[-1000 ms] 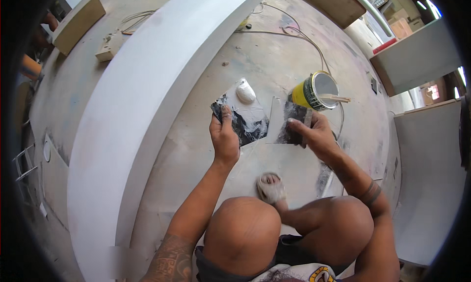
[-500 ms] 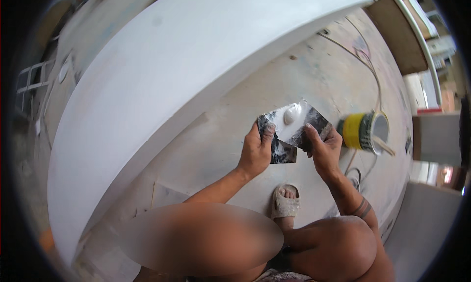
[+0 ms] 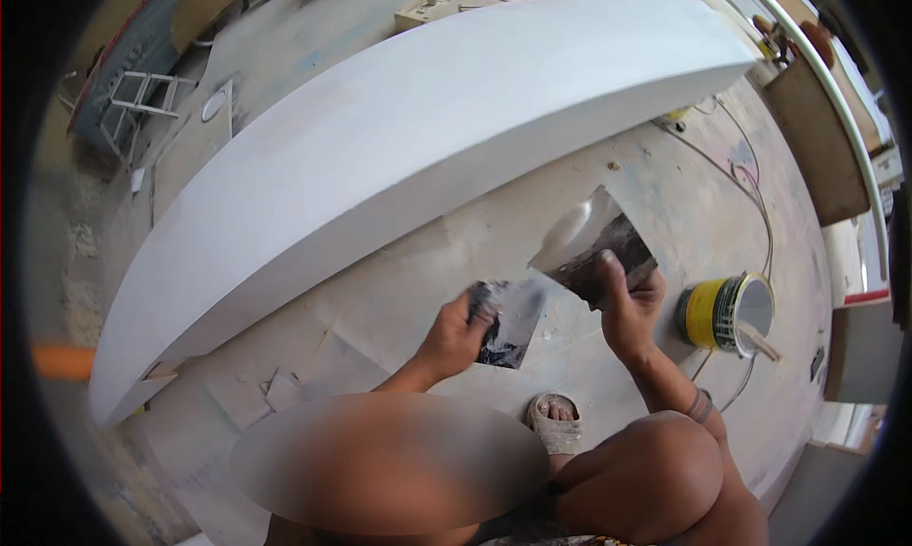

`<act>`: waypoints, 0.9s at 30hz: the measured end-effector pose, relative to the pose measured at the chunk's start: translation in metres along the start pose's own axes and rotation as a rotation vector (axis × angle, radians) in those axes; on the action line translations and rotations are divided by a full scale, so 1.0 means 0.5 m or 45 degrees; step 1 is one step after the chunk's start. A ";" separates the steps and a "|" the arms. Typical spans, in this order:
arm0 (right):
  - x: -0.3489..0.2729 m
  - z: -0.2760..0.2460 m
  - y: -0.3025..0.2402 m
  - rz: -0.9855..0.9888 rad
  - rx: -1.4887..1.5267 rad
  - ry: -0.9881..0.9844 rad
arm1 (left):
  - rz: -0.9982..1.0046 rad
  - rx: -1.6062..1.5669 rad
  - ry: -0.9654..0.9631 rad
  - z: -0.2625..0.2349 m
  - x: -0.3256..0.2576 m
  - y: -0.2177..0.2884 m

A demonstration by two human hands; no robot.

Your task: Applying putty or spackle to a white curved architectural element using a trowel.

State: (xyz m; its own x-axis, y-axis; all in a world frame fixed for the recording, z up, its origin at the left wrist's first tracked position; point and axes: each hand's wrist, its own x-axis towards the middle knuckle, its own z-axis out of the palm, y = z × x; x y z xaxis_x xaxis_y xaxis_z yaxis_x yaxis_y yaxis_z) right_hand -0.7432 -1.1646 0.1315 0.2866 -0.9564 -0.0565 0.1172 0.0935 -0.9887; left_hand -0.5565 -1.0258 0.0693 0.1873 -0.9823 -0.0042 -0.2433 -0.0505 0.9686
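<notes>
My left hand (image 3: 448,341) is closed on the dark edge of a flat putty scraper (image 3: 519,322), whose grey blade carries black and white smears. Higher and to the right, my right hand (image 3: 631,310) grips another flat scraper (image 3: 608,225) by its dark edge, thumb on top. A lump of white putty (image 3: 568,227) lies on that second blade. The two scrapers are apart, both over the floor. Beyond them stretches a long, curved white panel (image 3: 399,128); neither tool touches it.
To the right of my right hand stands a yellow and green bucket (image 3: 708,314) with a stick in it. Cables (image 3: 750,190) run along the stained floor. Past the panel are a stepladder (image 3: 142,95) and a box (image 3: 427,14). My sandalled foot (image 3: 556,422) is below the scrapers.
The scrapers overlapped before and are now separated. My left hand has moved down and left with its scraper; the right one keeps the putty. The view has shifted, showing more of the panel.
</notes>
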 end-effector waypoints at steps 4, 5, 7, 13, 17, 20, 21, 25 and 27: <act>-0.022 -0.025 -0.037 -1.113 -0.488 -1.053 | -0.620 -1.370 0.070 -0.012 -0.022 0.033; -0.036 -0.020 -0.039 -1.309 -0.699 -1.135 | -0.644 -1.535 0.008 -0.019 -0.026 0.041; -0.056 -0.008 -0.037 -1.507 -1.084 -1.291 | -0.638 -1.819 -0.135 -0.026 -0.040 0.054; -0.069 -0.006 0.004 -1.320 -1.446 -0.951 | -0.483 -1.682 0.242 -0.004 -0.091 0.055; -0.038 -0.049 0.020 -1.096 -1.667 -0.933 | -0.314 -1.698 0.383 -0.027 -0.099 0.056; -0.034 -0.053 0.023 -0.727 -1.204 -0.750 | -0.137 -1.560 0.511 -0.055 -0.093 0.064; -0.041 -0.046 0.022 -0.257 -0.779 -0.546 | -0.082 -0.906 0.710 -0.058 -0.092 0.067; -0.054 0.004 -0.003 0.990 0.672 -0.453 | 0.431 0.282 0.623 -0.037 -0.086 0.078; -0.066 0.034 -0.017 1.187 0.808 -0.478 | 0.867 0.515 0.481 -0.022 -0.066 0.080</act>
State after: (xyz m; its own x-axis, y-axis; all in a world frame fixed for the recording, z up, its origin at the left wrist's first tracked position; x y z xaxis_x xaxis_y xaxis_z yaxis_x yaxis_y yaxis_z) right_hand -0.7374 -1.1289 0.1440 0.7596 -0.3158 -0.5686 0.1356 0.9319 -0.3365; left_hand -0.5621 -0.9936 0.1111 0.1635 -0.7008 0.6944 -0.7224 0.3942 0.5680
